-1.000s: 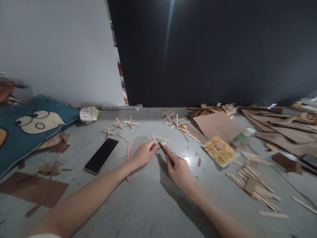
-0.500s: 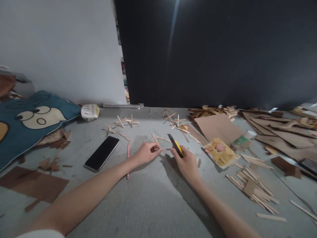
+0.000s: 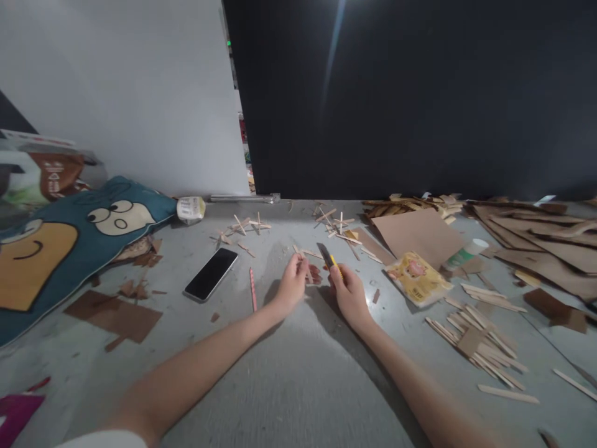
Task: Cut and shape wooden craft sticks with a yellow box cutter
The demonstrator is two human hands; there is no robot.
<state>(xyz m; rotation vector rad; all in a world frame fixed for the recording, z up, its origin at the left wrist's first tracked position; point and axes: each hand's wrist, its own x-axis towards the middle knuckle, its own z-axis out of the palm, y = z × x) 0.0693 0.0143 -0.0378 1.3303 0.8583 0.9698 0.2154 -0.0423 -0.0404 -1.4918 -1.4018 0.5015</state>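
Note:
My left hand is raised over the middle of the grey table, thumb and index finger pinched on a small, thin wooden stick. Its other fingers curl out behind, partly hidden. Just to the right, my right hand is wrapped round a black and yellow utility knife, whose tip points up and left. A gap separates the two hands. Between and beyond them, loose wooden sticks lie on the table. Left of my left hand is a pink striped stick.
A phone and a blue cartoon cushion lie to the left. Small stick assemblies stand at the back. At right are a yellow packet, a glue stick, cardboard sheets and a stick pile.
My left hand has turned more upright, and its stick has swung from level to steep. My right hand keeps its hold on the knife. The view has shifted left.

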